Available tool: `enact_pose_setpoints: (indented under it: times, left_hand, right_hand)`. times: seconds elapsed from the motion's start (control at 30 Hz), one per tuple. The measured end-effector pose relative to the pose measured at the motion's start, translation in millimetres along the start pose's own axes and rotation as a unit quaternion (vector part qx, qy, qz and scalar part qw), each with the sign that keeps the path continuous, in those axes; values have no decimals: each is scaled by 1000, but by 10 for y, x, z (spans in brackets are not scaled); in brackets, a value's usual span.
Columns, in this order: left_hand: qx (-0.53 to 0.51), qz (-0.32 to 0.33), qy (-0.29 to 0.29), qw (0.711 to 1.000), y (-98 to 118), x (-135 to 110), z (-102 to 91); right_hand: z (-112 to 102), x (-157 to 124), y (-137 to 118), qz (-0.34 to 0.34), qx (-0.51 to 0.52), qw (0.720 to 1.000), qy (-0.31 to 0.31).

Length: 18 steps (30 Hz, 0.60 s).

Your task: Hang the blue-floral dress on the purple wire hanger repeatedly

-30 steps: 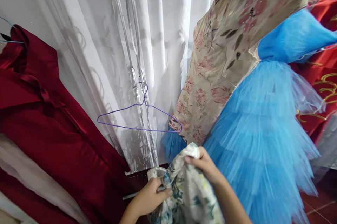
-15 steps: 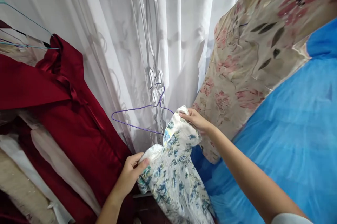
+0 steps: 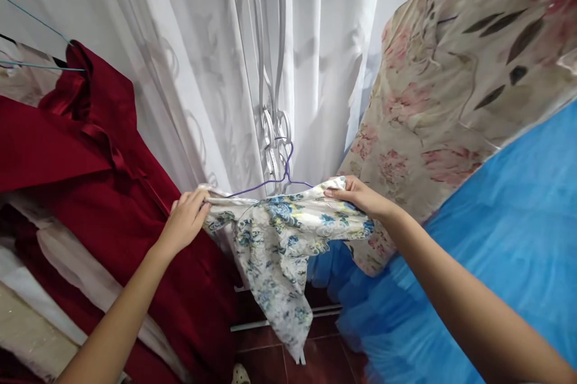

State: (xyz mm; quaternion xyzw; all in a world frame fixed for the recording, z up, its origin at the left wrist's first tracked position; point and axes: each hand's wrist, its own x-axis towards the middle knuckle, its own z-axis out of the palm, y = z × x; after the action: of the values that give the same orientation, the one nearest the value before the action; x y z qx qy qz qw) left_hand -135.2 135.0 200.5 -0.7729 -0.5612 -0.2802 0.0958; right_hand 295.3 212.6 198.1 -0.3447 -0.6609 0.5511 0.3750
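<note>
Curtains (image 3: 189, 29) behind; left hand (image 3: 186, 219) and right hand (image 3: 363, 196) pinch floral garment (image 3: 279, 246) (purple hanger (image 3: 286, 176) peeking above).

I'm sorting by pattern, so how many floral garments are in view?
2. The blue-flowered garment is held by the left hand and right hand at the purple hanger; the pink-flowered garment is at right, partly out of frame. More may be hidden.
</note>
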Motion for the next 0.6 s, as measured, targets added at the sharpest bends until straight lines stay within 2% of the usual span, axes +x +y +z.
enact_pose_setpoints:
  times: [0.1,0.17,0.2,0.3,0.4,0.53,0.6]
  left_hand:
    - [-156,39,51,986,162,268,50]
    - [-235,25,41,971,288,349,134]
    - [-241,5,40,970,342,355,179]
    - [-172,-42,98,979,449,293,270]
    - [-92,-19,155,983,563,274,211]
    - [-18,38,167,985,864,505,-25]
    - [3,73,154,985,1015,636,-67]
  right_hand:
    - [0,-18,16,0,-4,1000,7]
    - [22,-101,94,-20,-17,999,18]
    - [38,-166,161,-40,-26,998,37]
    - [96,-421,420,-80,-56,988,119]
    - [126,-648,567,-57,-30,983,170]
    - [111,-858,425,-57,88,964,243]
    - [172,-1029,371,-48,126,948,288]
